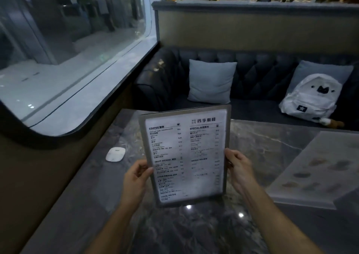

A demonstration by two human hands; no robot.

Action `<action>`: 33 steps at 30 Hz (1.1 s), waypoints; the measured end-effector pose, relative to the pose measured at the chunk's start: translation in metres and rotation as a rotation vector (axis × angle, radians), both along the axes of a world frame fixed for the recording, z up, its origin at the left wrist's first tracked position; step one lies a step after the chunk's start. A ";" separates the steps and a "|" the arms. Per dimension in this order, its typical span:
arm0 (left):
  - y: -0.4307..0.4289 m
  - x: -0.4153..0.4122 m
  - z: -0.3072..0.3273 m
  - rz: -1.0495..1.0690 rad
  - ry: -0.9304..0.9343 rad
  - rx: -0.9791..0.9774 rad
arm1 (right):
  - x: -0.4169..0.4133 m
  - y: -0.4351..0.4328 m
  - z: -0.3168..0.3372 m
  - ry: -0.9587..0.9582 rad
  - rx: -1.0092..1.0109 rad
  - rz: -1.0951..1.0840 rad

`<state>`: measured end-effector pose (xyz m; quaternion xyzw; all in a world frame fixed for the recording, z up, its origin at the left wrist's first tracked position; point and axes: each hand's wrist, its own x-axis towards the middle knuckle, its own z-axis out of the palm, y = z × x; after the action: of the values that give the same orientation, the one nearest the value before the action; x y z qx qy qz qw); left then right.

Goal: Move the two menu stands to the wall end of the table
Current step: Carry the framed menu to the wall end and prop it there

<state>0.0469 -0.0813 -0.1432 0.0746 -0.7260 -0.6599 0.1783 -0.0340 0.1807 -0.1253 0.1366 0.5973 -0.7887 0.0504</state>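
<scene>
A clear acrylic menu stand with a white printed drinks list is held upright above the dark marble table. My left hand grips its left edge and my right hand grips its right edge, both near the lower half. A second menu stand, showing pale food pictures, stands tilted on the right side of the table, apart from both hands.
The wall with a large rounded window runs along the table's left side. A small white oval device lies on the table near that wall. Beyond the table is a dark tufted sofa with a grey cushion and a white backpack.
</scene>
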 end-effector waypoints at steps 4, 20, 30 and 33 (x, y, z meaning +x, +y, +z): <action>-0.032 0.034 0.000 0.163 -0.014 0.017 | 0.000 -0.046 0.008 0.040 0.018 0.125; -0.105 0.197 0.003 0.672 -0.061 -0.014 | 0.052 -0.206 -0.003 -0.057 -0.063 0.593; -0.107 0.261 -0.010 0.791 -0.141 0.137 | 0.082 -0.258 -0.010 -0.064 -0.018 0.689; -0.104 0.263 -0.005 0.805 -0.111 0.167 | 0.084 -0.261 -0.011 -0.032 0.000 0.711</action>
<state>0.3101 -0.1848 -0.1486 0.4021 -0.5914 -0.5891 0.3761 0.0505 -0.0806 -0.1359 -0.0672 0.6067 -0.7195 0.3311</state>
